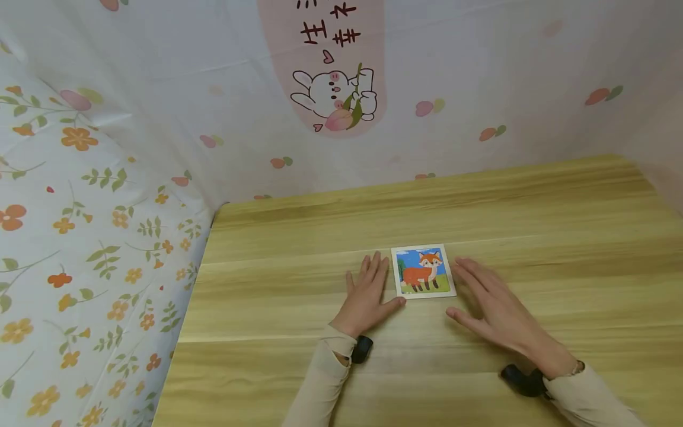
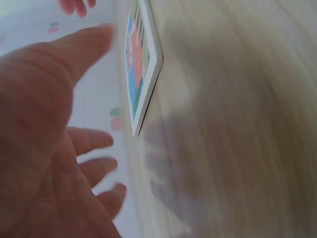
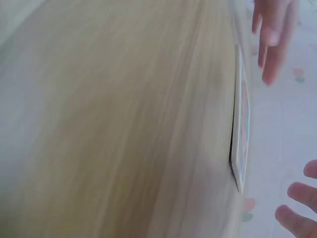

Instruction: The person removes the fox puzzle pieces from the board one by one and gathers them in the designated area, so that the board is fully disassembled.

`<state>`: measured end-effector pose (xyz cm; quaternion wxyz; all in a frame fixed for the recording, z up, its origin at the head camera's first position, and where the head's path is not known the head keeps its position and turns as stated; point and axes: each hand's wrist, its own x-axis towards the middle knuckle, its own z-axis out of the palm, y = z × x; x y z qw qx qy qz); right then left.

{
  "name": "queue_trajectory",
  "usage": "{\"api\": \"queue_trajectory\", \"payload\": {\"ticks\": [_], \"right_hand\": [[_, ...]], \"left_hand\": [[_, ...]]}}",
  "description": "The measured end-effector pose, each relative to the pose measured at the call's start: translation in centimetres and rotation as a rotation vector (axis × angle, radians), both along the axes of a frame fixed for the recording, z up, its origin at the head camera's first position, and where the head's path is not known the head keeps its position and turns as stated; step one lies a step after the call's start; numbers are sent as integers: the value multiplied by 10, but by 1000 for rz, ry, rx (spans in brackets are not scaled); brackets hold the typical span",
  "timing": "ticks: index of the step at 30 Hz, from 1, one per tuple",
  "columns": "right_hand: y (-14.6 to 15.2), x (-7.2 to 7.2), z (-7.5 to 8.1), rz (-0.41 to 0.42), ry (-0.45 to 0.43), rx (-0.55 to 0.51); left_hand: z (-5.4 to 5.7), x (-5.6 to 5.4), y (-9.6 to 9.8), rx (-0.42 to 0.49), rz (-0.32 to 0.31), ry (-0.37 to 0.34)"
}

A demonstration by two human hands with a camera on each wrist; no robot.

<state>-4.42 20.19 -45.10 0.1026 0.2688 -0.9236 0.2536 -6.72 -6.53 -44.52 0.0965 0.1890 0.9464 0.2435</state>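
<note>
On the wood-grain table [image 1: 267, 296], between your two hands, a small square board [image 1: 424, 271] lies flat, picture side up. It shows an orange fox [image 1: 420, 274] under a blue sky, within a pale frame.

Your left hand [image 1: 367, 296] is just to the left of the board, released, its fingers stretched forward and its thumb pointing to the board's near left corner. Your right hand [image 1: 493, 311] is at the other side, also grasping nothing, its fingers extended toward the board's right edge, with a narrow gap between.

You wear beige sleeves [image 1: 320, 385], and a black device [image 1: 361, 349] sits at each wrist. Behind the table hangs a white cloth [image 1: 459, 53] printed with a rabbit [image 1: 328, 95] holding a tulip; at the left is a second cloth [image 1: 37, 249], patterned with orange flowers and green leaves.
</note>
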Motion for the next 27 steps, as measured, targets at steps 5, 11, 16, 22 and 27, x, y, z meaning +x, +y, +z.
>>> {"api": "queue_trajectory", "payload": {"ticks": [5, 11, 16, 22, 27], "right_hand": [[-9, -3, 1, -36, -73, -94], [-17, -11, 1, -8, -96, -71], [-23, -19, 3, 25, -94, -67], [-34, -36, 10, 65, -122, -34], [-47, -54, 10, 113, -111, -28]], "left_hand": [[-3, -1, 15, -94, -74, 88], [-9, -1, 24, -160, -106, 213], [-11, -2, 26, -137, -103, 271], [-13, -3, 26, -131, -107, 276], [-15, -2, 24, -129, -99, 269]]}}
